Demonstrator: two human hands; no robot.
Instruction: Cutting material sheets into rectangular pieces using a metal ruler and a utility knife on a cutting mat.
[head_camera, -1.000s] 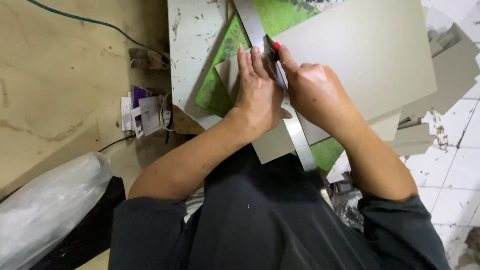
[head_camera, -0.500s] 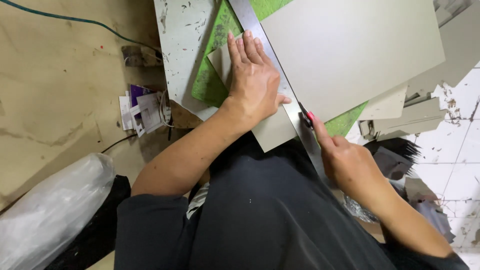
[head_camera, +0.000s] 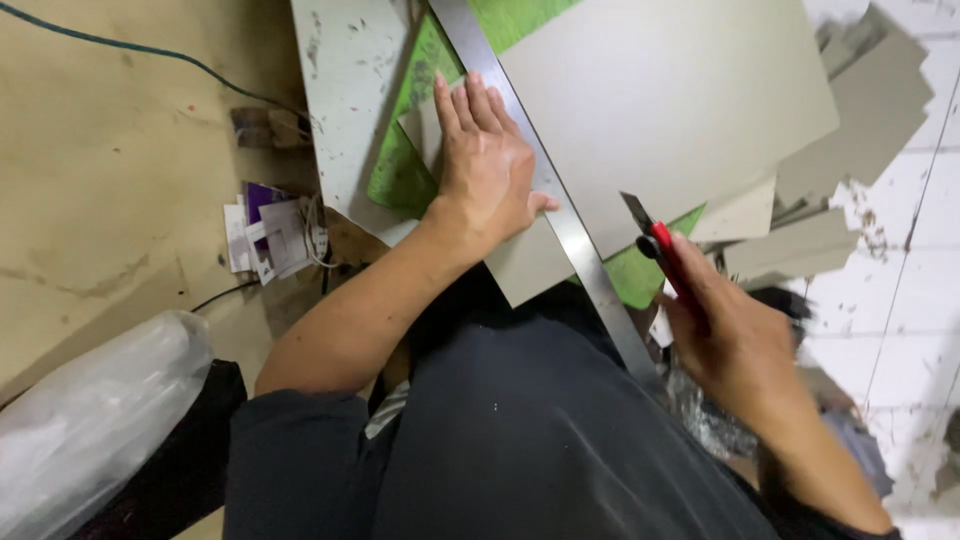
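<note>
My left hand (head_camera: 487, 165) presses flat on a long metal ruler (head_camera: 560, 215) and on the grey cardboard sheet (head_camera: 660, 95) under it. The sheet lies on a green cutting mat (head_camera: 405, 175). My right hand (head_camera: 735, 340) grips a red utility knife (head_camera: 655, 245) with its blade out. The knife is lifted off to the right of the ruler's near end, above the sheet's near edge.
A pale scuffed board (head_camera: 345, 100) lies under the mat. Grey cardboard offcuts (head_camera: 810, 235) are piled at the right on white floor tiles (head_camera: 915, 270). Small paper packets (head_camera: 270, 235) and a cable lie left on the brown floor. A clear plastic bag (head_camera: 90, 420) sits lower left.
My right hand has drawn the knife down along the ruler toward me and then off to the right of it. My left hand has stayed pressed on the ruler.
</note>
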